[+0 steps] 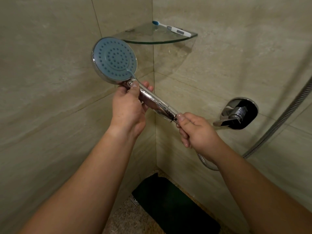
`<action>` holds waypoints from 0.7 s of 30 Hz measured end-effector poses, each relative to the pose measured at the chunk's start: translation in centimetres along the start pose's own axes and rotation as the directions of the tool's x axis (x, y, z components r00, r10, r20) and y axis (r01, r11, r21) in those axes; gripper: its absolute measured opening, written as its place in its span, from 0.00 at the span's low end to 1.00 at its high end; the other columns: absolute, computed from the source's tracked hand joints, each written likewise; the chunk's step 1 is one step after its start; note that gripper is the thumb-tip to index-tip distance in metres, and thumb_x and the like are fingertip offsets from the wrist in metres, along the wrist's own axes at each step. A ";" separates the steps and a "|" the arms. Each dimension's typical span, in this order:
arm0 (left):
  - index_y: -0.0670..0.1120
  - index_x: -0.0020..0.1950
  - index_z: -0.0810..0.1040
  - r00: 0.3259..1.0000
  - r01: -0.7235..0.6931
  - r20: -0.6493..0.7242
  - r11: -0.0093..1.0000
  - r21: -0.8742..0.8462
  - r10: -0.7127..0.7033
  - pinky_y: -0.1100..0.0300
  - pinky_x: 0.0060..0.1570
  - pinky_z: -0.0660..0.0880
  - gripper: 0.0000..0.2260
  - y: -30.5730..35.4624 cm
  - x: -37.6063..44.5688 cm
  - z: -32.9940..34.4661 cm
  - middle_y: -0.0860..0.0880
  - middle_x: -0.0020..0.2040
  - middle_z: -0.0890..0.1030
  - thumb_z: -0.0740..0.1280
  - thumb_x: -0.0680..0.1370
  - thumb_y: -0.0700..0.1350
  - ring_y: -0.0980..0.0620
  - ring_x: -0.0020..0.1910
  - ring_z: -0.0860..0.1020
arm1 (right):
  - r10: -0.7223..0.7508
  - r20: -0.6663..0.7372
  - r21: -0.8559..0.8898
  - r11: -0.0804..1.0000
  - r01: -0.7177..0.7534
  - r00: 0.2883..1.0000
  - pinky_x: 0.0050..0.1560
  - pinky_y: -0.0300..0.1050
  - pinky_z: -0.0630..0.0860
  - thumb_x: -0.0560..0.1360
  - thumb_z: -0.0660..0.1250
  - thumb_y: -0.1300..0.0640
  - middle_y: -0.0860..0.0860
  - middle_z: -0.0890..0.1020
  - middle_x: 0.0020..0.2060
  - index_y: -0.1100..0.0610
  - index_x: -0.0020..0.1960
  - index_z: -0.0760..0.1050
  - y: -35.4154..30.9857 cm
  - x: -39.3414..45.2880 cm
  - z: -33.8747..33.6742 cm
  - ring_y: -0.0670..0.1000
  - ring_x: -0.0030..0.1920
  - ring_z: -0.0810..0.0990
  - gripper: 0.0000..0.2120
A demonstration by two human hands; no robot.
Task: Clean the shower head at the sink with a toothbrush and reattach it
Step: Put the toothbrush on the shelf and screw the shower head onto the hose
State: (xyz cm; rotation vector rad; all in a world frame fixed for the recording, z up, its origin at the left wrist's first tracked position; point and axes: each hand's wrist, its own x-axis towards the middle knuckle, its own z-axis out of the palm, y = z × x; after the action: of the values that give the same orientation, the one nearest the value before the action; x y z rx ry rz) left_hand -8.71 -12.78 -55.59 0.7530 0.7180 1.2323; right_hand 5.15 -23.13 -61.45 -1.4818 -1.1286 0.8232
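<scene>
Because the shower head [116,60] is rigid chrome, wet-looking and probably slippery, it is best held on the handle, not the nozzle face. It is held before the tiled corner, face toward 10 o'clock. Left hand [130,108] wraps the handle's neck; right hand [196,130] pinches the hose [273,127] end at 4 o'clock, apparently the coupling, though fingers hide it. Toothbrush [172,29] lies on the glass shelf [162,41] at 1 o'clock.

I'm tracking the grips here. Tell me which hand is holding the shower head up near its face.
The left hand. It grips the shower head handle just below the blue face, while the right hand pinches the far end where the hose joins.
</scene>
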 end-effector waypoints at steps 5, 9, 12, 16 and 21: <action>0.43 0.63 0.76 1.000 0.008 0.022 1.000 0.003 -0.008 0.58 0.43 0.83 0.08 -0.3 -0.2 -0.4 0.43 0.55 0.84 0.61 0.86 0.40 0.46 0.55 0.85 | 0.065 0.033 0.105 0.992 -0.068 0.997 0.23 0.38 0.64 0.82 0.57 0.47 0.52 0.69 0.25 0.61 0.43 0.72 0.1 -0.5 0.2 0.51 0.22 0.68 0.18; 0.43 0.66 0.75 0.999 0.007 0.038 0.999 0.046 -0.009 0.57 0.45 0.83 0.10 -0.6 -0.5 -0.5 0.44 0.54 0.84 0.61 0.86 0.41 0.48 0.54 0.85 | 0.101 0.064 0.150 0.983 -0.110 0.993 0.23 0.38 0.64 0.82 0.56 0.45 0.51 0.68 0.24 0.61 0.44 0.72 0.7 -0.8 0.2 0.50 0.22 0.67 0.20; 0.42 0.66 0.76 0.998 0.002 0.057 0.998 0.060 -0.006 0.54 0.51 0.83 0.10 -0.8 -0.6 -0.3 0.44 0.52 0.85 0.61 0.86 0.41 0.48 0.53 0.85 | 0.126 0.102 0.222 0.964 -0.146 0.987 0.23 0.40 0.62 0.82 0.56 0.45 0.52 0.68 0.24 0.62 0.44 0.71 1.1 -1.0 0.3 0.51 0.22 0.67 0.20; 0.45 0.58 0.79 0.979 0.067 0.190 0.995 0.076 -0.080 0.55 0.50 0.82 0.06 -1.0 -0.5 -1.5 0.47 0.49 0.85 0.64 0.84 0.40 0.50 0.52 0.85 | 0.123 0.093 0.241 0.960 -0.142 0.988 0.23 0.39 0.63 0.82 0.56 0.45 0.53 0.69 0.25 0.62 0.44 0.72 1.5 -1.2 -0.2 0.50 0.22 0.68 0.21; 0.45 0.55 0.81 0.956 0.075 0.266 0.982 0.172 -0.119 0.54 0.50 0.82 0.10 -2.3 -0.9 -3.5 0.48 0.48 0.86 0.70 0.74 0.42 0.51 0.51 0.84 | 0.167 0.120 -0.007 0.986 -0.167 0.979 0.31 0.43 0.71 0.81 0.58 0.45 0.52 0.76 0.28 0.61 0.46 0.77 3.2 -2.1 -2.2 0.51 0.29 0.75 0.20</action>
State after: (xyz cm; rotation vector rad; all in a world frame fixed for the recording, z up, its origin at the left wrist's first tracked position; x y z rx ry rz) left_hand -10.50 -13.67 -59.34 0.9890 0.6204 0.9632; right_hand 7.22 -25.87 -64.21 -1.5568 -1.1011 1.0417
